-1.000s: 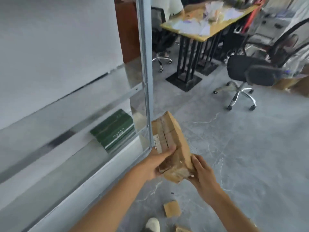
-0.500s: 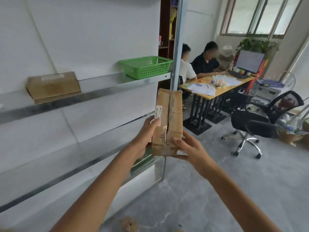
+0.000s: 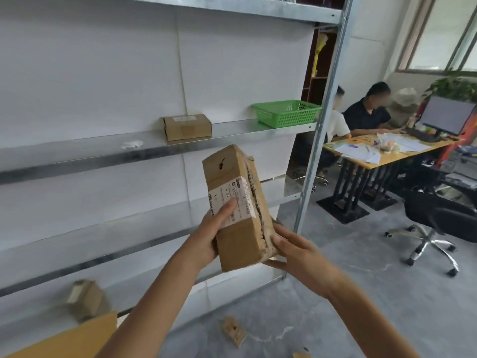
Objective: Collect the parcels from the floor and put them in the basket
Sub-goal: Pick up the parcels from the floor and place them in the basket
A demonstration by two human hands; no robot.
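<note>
I hold a long brown cardboard parcel (image 3: pixel 236 208) with a white label upright in front of me. My left hand (image 3: pixel 210 235) grips its left side, thumb on the label. My right hand (image 3: pixel 291 250) cups its lower right edge. The green plastic basket (image 3: pixel 287 112) stands on the metal shelf's right end, above and right of the parcel. A small parcel (image 3: pixel 233 330) lies on the grey floor below my arms, and a corner of another (image 3: pixel 300 354) shows at the bottom edge.
A brown box (image 3: pixel 187 126) and crumpled white paper (image 3: pixel 133 144) sit on the metal shelf (image 3: pixel 90 153). Another small box (image 3: pixel 86 298) lies on the low shelf. Two people sit at a desk (image 3: pixel 387 153) at right, beside a black office chair (image 3: pixel 438 223).
I have lifted the parcel from near the floor to chest height and turned its labelled face toward me. My view rose, bringing the shelf and green basket into sight.
</note>
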